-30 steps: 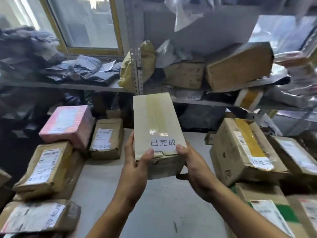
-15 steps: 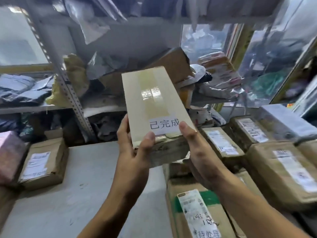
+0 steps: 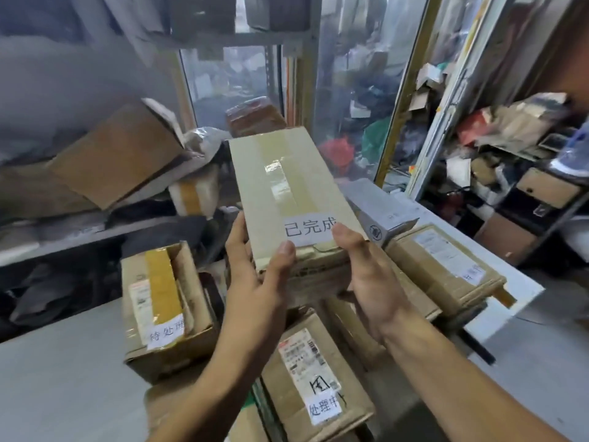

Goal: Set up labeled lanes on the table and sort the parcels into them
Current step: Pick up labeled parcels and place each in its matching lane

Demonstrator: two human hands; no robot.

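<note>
A long pale cardboard parcel (image 3: 283,183) with clear tape and a white paper label reading 已完成 (image 3: 307,227) is held in the air above the table. My left hand (image 3: 255,279) grips its near left corner, thumb on top. My right hand (image 3: 369,275) grips its near right corner, thumb on the label. Below on the grey table (image 3: 63,378) lie a brown box with yellow tape labeled 待处理 (image 3: 162,311) and a brown parcel labeled 处理中 (image 3: 315,374). More brown parcels (image 3: 446,266) lie to the right.
A grey box (image 3: 379,208) rests on the right-hand parcels. Metal shelving (image 3: 79,231) with boxes and bags stands behind the table at left. A glass partition (image 3: 242,74) and cluttered shelves (image 3: 510,148) fill the back and right. The table's right edge drops to the floor.
The view has swung right, from the left-hand parcels to the right end of the table. Both hands keep the same hold on the labeled parcel.
</note>
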